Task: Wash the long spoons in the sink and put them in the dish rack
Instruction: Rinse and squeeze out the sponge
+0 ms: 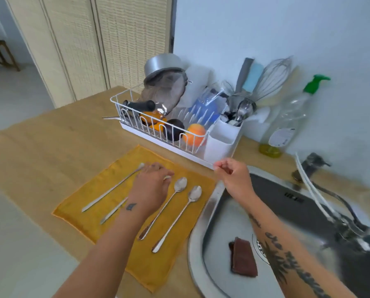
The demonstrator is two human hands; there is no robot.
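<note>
Several long steel spoons lie side by side on a yellow cloth [149, 265]. One spoon [113, 189] is at the far left; two more [179, 186] [193, 194] lie to the right. My left hand [151, 188] is palm down over the second spoon [113, 211], its fingers bent over the spoon's bowl; whether they pinch it is hidden. My right hand [231, 175] hovers, loosely curled and holding nothing, between the round steel sink [196, 244] and the white wire dish rack [158, 134].
The rack holds a pot, a pan, cups and fruit-coloured items, with a white cutlery holder [222, 138] at its right end. A brown sponge [243, 258] lies in the sink by the drain. A faucet [330, 203] and a soap bottle [287, 125] stand behind.
</note>
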